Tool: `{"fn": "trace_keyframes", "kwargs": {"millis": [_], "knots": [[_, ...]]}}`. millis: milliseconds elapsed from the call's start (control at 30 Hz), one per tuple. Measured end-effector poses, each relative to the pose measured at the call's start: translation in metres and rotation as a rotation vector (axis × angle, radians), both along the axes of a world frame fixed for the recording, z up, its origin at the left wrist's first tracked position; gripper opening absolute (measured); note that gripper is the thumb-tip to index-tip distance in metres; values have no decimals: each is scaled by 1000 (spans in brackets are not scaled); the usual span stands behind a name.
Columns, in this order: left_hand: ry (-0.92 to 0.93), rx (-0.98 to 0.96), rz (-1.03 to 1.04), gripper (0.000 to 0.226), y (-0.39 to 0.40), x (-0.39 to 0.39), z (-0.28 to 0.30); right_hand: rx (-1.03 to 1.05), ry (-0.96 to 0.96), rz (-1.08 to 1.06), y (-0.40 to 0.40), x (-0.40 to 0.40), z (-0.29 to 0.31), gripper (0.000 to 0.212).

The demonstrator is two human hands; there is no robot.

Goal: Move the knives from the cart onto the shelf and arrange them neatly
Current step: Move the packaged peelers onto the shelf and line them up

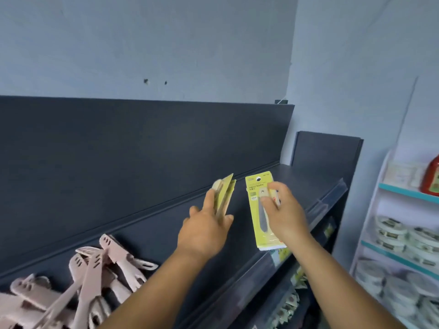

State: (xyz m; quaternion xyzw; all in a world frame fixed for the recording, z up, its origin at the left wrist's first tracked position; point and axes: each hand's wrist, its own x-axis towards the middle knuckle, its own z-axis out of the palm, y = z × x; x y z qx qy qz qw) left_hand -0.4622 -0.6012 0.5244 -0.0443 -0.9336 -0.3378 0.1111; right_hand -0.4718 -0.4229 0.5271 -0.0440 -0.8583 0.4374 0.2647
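Over the dark shelf (147, 224), my left hand (204, 230) grips a small stack of yellow-carded fruit knives (224, 194), held on edge and tilted. My right hand (285, 214) rests on a stack of yellow-carded fruit knives (260, 210) lying flat near the shelf's front edge, fingers curled over the top pack's right side. The top pack's label and blade show. The cart is out of view.
A pile of pink plastic utensils (95, 276) lies on the shelf at the left. A clear price strip (327, 193) runs along the shelf's front edge. Lower shelves hold packaged goods (287, 307). A white rack with round tins (403, 236) and a red bottle (431, 176) stands at the right.
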Motion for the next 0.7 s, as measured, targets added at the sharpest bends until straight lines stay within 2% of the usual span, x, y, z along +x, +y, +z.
{"fn": "trace_keyframes", "kwargs": {"millis": [133,400,533,633,700], "knots": [[-31,-53,78,66,13,-52,-7,91,-48,53,15,-71,-2,32],[-247,-276,301,73,67,-142,-31,205,-201,214,44,-190,-26,35],[-339,-427,333,68,86,-170,-36,276,-333,247,52,-224,-35,33],[-388,-453,318,68,96,-182,-40,396,-392,296,56,-237,-40,31],[-438,-436,292,71,102,-186,-42,401,-419,325,57,-239,-44,34]]}}
